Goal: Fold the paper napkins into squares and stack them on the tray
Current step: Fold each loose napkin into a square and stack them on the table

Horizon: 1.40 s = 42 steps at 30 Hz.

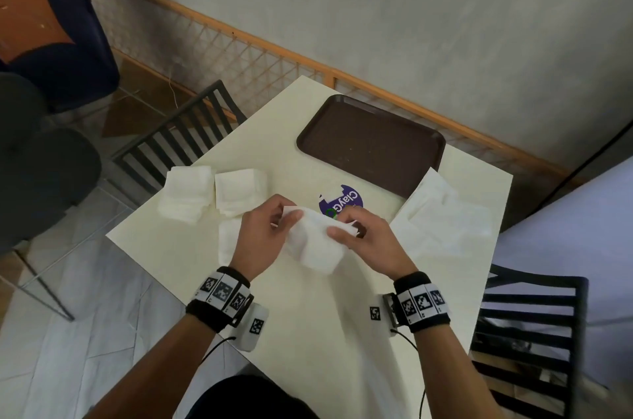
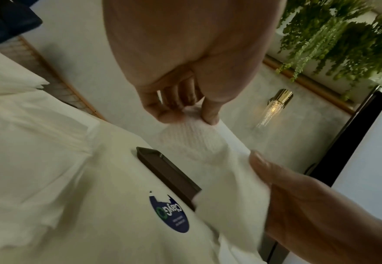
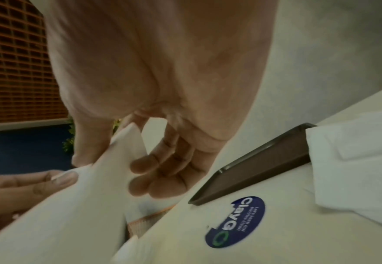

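My left hand (image 1: 262,233) pinches napkin (image 1: 313,242) at its left edge | my right hand (image 1: 364,240) pinches its right edge | napkin held above table (image 1: 308,333) centre | tray (image 1: 371,144) far, bare | folded napkins (image 1: 212,190) far left | unfolded napkins (image 1: 445,216) right.

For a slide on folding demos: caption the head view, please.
Both hands, left hand and right hand, pinch a white paper napkin above the table; brown tray holds nothing.
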Available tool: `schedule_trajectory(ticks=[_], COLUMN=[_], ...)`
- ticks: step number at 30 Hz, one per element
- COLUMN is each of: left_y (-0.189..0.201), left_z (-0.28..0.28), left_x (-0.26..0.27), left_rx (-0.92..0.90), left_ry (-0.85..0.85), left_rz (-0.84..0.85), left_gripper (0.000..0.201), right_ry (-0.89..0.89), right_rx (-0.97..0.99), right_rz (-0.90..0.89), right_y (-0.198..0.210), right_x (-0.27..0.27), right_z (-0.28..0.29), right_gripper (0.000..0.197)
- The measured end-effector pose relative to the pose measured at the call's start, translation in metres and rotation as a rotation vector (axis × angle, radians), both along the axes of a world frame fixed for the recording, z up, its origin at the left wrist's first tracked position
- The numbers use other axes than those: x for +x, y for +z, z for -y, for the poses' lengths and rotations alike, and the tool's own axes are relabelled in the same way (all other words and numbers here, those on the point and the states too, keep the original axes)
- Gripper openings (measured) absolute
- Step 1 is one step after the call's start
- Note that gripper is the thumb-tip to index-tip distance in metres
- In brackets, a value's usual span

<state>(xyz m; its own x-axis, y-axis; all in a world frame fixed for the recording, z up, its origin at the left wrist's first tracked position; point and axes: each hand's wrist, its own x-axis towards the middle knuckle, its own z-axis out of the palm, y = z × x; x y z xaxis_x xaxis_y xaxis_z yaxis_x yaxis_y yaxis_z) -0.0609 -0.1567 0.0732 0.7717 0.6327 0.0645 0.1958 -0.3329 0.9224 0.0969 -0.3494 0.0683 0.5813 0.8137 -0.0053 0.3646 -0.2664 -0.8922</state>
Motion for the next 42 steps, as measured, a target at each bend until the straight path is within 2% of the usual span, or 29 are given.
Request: schedule_trajectory(ticks=[2, 4, 6, 9, 10, 14, 16, 19, 24, 27, 29, 31, 32, 34, 37, 40, 42], left_y=[-0.004, -0.003, 0.002, 0.009, 0.011, 0.023, 0.030, 0.041, 0.055, 0.056, 0.054, 0.054, 0.054, 0.053, 0.048, 0.042, 0.040], left_z=[-0.008, -0.017, -0.025, -0.038, -0.042, -0.042, -0.038, -0.033, -0.036, -0.047, -0.055, -0.060, -0.062, -0.064, -0.069, -0.077, -0.084], left_x=[-0.004, -0.008, -0.014, -0.021, -0.023, -0.033, -0.037, -0.043, -0.054, -0.060, -0.066, -0.071, -0.072, -0.072, -0.072, -0.077, -0.077], left_rx=[0.060, 0.101, 0.118, 0.165, 0.185, 0.178, 0.184, 0.207, 0.013, 0.035, 0.047, -0.025, -0.057, -0.080, -0.151, -0.314, -0.300], left_ry=[0.038, 0.062, 0.081, 0.108, 0.109, 0.094, 0.077, 0.021, 0.008, 0.039, 0.067, 0.076, 0.082, 0.108, 0.198, 0.188, 0.123], left_rz=[-0.028, -0.051, -0.079, -0.117, -0.121, -0.093, -0.048, 0.003, 0.101, 0.111, 0.110, 0.148, 0.170, 0.190, 0.203, 0.175, 0.075], left_gripper=[0.013, 0.013, 0.015, 0.017, 0.017, 0.012, 0.022, 0.018, 0.014, 0.014, 0.015, 0.018, 0.019, 0.020, 0.023, 0.037, 0.048], right_ry=[0.022, 0.062, 0.036, -0.163, -0.226, -0.336, -0.324, -0.251, -0.130, -0.070, -0.220, -0.378, -0.374, -0.250, -0.192, -0.218, -0.109], right_rx=[-0.113, -0.199, -0.140, -0.002, 0.019, -0.022, 0.042, 0.129, 0.125, 0.161, 0.268, 0.263, 0.209, 0.109, 0.163, 0.215, 0.138], right_rz=[0.030, 0.031, -0.058, -0.306, -0.332, -0.136, -0.040, 0.017, 0.017, -0.066, -0.097, -0.110, -0.164, -0.377, -0.531, -0.474, -0.362], right_y=[-0.012, -0.019, -0.016, -0.007, -0.004, 0.021, 0.037, 0.054, 0.071, 0.075, 0.075, 0.070, 0.065, 0.050, 0.029, 0.019, 0.017], right_x=[-0.006, -0.012, -0.017, -0.022, -0.025, -0.044, -0.059, -0.080, -0.105, -0.106, -0.102, -0.097, -0.096, -0.095, -0.094, -0.086, -0.081], right_z=[0.000, 0.001, 0.001, -0.005, -0.010, -0.036, -0.051, -0.076, -0.103, -0.105, -0.106, -0.109, -0.112, -0.119, -0.125, -0.127, -0.131], right_gripper=[0.029, 0.026, 0.011, 0.022, 0.024, 0.036, 0.033, 0.022, 0.018, 0.024, 0.017, 0.008, 0.017, 0.027, 0.017, 0.015, 0.021])
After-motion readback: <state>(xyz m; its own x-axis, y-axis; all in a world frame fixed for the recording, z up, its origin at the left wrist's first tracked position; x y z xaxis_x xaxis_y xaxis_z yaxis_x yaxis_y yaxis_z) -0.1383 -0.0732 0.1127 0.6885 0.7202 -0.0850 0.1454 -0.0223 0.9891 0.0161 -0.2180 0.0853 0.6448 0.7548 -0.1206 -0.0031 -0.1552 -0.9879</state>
